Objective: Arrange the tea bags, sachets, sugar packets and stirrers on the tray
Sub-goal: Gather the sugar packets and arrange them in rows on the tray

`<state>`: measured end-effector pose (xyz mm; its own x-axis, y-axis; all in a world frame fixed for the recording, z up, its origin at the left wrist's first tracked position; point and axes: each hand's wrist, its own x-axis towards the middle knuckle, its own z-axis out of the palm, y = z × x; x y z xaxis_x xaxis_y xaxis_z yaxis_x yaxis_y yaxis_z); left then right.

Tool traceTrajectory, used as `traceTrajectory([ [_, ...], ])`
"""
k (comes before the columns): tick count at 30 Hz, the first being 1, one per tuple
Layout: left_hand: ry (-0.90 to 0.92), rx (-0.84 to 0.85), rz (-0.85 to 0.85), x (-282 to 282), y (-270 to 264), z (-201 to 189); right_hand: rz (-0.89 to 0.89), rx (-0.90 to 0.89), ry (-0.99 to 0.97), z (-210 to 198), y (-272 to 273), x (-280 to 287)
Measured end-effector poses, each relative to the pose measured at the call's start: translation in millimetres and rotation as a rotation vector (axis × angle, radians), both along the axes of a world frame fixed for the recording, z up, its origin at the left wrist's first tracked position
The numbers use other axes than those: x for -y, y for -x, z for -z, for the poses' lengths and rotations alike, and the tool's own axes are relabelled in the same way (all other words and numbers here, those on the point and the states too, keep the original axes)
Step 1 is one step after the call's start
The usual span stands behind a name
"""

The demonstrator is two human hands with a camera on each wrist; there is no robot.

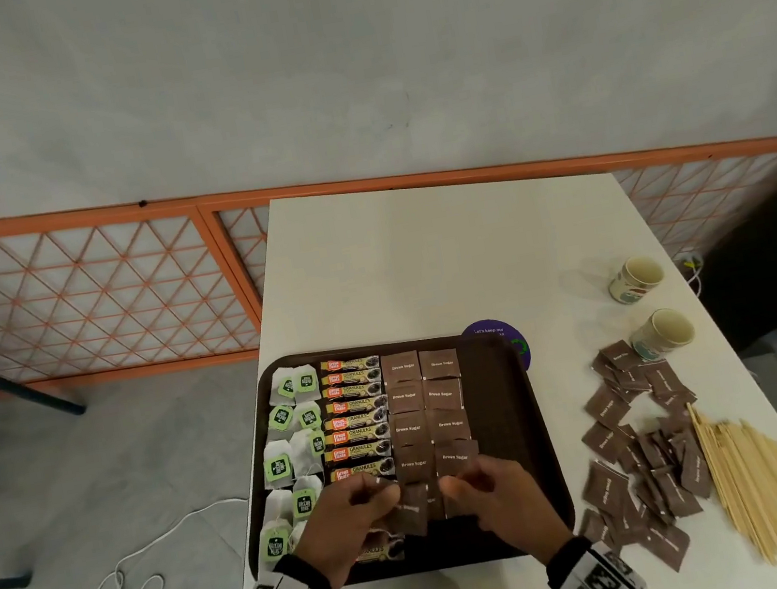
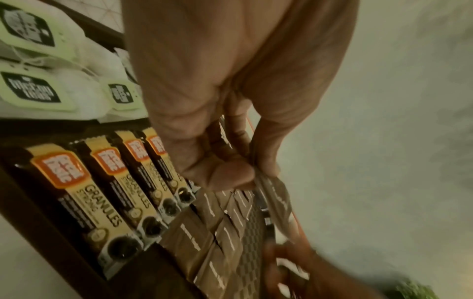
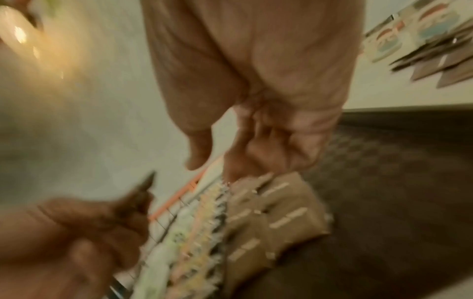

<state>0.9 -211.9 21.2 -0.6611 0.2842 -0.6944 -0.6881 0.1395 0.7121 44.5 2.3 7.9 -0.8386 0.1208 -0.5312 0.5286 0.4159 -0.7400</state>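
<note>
A dark brown tray (image 1: pixel 499 429) holds tea bags (image 1: pixel 293 442) on its left, a column of coffee sachets (image 1: pixel 358 418) and two columns of brown sugar packets (image 1: pixel 427 410). My left hand (image 1: pixel 388 495) hovers over the tray's near end and pinches a brown sugar packet (image 1: pixel 413 512) between thumb and fingers; the left wrist view shows that pinch (image 2: pixel 253 174) on the packet (image 2: pixel 276 200). Close to its right, my right hand (image 1: pixel 462 486) has loosely curled fingers (image 3: pixel 245 159) with nothing between them. More sugar packets (image 1: pixel 646 457) and wooden stirrers (image 1: pixel 757 485) lie on the table, right of the tray.
Two paper cups (image 1: pixel 636 278) (image 1: pixel 665 333) lie on their sides at the table's right edge. A purple round sticker (image 1: pixel 493 328) peeks out behind the tray. The tray's right strip is bare. A white cable (image 1: pixel 132 584) lies on the floor to the left.
</note>
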Motion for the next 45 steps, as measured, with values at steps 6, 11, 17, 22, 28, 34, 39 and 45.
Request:
traceTrajectory([
  [6,-0.163,0.091,-0.091,-9,1,-11,-0.092,-0.040,0.292,-26,7,16],
  [11,-0.203,0.155,-0.097,-5,4,-10,-0.017,0.027,0.447,-31,7,14],
  [17,-0.174,0.116,-0.072,-2,2,-8,0.104,0.088,0.500,-32,4,17],
  [22,-0.164,0.119,-0.110,0,-1,-5,0.133,0.130,0.544,-26,-2,19],
  [28,-0.086,0.070,0.099,4,-5,1,-0.090,0.034,0.278,-20,-11,19],
  [34,0.092,-0.094,0.610,8,-9,4,-0.680,0.034,-0.022,-14,-15,20],
  [39,0.052,-0.062,0.585,11,-15,12,-0.466,0.091,0.050,-2,-22,25],
  [45,-0.087,0.134,0.231,20,-17,18,-0.286,0.198,0.269,4,-29,17],
])
